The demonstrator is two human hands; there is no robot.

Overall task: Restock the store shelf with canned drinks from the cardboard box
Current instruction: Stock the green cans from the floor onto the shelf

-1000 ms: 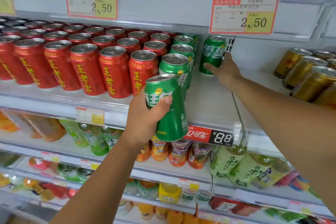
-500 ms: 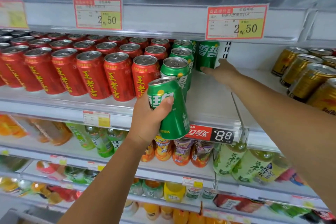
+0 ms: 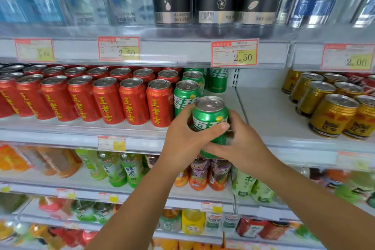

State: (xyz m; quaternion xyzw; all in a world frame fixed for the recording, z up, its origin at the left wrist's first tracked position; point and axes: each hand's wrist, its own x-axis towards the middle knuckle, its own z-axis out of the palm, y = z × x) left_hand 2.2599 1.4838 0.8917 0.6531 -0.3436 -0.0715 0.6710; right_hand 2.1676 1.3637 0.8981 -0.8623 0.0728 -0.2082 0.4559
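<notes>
Store shelf [image 3: 263, 124], middle tier: red 王老吉 cans [image 3: 132, 101] left, gold cans [image 3: 332, 115] right, bare gap between. Green can [image 3: 209, 115], one, at the front lip beside the green row [image 3: 185, 95]; left hand [image 3: 182, 140] and right hand [image 3: 243, 148] both hold it in a closed grip. Step judged: placing. Next calls for setting it upright in the gap. Price tag [image 3: 234, 53] reads 2.50.

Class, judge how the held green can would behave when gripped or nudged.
Probably rigid: the green can shows no dent under the left hand and right hand. Glossy metal, likely slippery. Tall, round: may tip, then roll.
</notes>
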